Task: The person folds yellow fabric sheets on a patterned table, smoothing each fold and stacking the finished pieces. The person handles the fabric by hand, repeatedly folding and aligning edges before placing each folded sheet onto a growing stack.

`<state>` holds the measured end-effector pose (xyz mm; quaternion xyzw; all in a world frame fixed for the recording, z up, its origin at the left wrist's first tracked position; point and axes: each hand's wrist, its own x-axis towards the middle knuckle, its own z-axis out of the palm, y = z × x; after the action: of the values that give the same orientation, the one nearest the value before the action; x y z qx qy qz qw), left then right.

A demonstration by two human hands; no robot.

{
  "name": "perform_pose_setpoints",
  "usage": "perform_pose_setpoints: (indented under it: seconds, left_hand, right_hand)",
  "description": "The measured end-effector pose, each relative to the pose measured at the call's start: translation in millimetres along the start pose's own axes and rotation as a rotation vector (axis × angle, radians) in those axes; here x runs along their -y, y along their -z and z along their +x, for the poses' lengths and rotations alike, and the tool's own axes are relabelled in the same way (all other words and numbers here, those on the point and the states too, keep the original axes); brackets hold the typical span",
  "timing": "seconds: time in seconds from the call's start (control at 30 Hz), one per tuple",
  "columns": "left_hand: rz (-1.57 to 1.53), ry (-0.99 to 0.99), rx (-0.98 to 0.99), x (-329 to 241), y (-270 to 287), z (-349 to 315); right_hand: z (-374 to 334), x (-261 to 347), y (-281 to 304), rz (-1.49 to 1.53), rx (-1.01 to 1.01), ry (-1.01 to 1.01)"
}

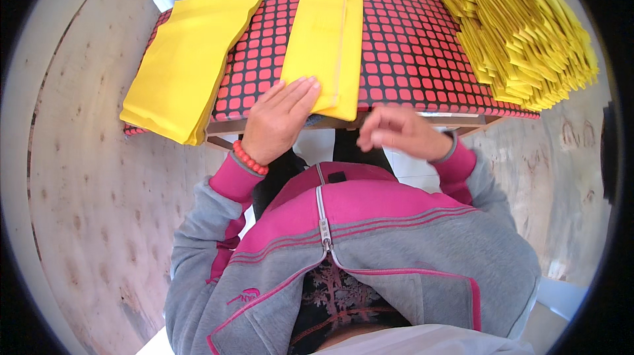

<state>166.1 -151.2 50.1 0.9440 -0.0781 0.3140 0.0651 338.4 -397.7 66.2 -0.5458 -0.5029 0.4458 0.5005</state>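
A long yellow folded piece [323,38], which looks like a flattened bag or folded cloth, lies lengthwise on the table with a seam-like line down its right side. My left hand [281,117] rests palm down on its near left corner, fingers stretched out and side by side. Just right of that near end, off the table's front edge, my right hand [399,134] hangs in the air. Its fingers are loosely bent and slightly blurred, and nothing shows in them.
A pile of flat yellow pieces [188,64] lies on the left, overhanging the front edge. At the right stands a tall, fanned stack of folded yellow pieces [528,38]. A red-and-black checked cover [403,58] spreads over the table.
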Motion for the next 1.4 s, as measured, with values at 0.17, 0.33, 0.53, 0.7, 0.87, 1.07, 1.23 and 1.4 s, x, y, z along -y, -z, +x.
perform_pose_setpoints:
  seconds: [0.17,0.33,0.53,0.7,0.87,1.07,1.23,1.4]
  left_hand:
    - [-0.037,-0.056,-0.069,-37.7,-20.7,18.4]
    - [-0.291,0.044,-0.131,-48.8,-3.4,-6.7]
    - [-1.355,1.131,-0.058,-38.4,2.8,-54.0]
    - [-1.737,1.21,0.172,-31.0,-15.8,-32.9]
    - [-1.79,1.267,0.239,-34.9,-22.1,-8.0]
    - [-1.665,1.303,0.186,-40.1,-24.3,-17.0]
    - [-1.624,1.257,0.279,-44.2,-5.5,-28.3]
    - [-1.55,1.188,0.44,-42.7,-5.7,-18.1]
  right_hand:
    - [-9.5,-51.2,-53.0,0.265,-0.217,-0.257]
    - [-1.2,-58.1,-58.4,0.602,-0.345,-0.06]
    - [-4.6,-42.7,-47.2,0.703,-0.553,-0.163]
    - [-3.9,-32.1,-46.4,0.617,-0.604,-0.235]
    - [-5.7,-21.0,-43.4,0.524,-0.592,-0.223]
    - [-14.4,-29.7,-43.2,0.436,-0.512,-0.309]
    - [-11.4,-23.8,-44.3,0.594,-0.399,-0.339]
    - [0.4,-11.8,-44.7,0.531,-0.375,-0.395]
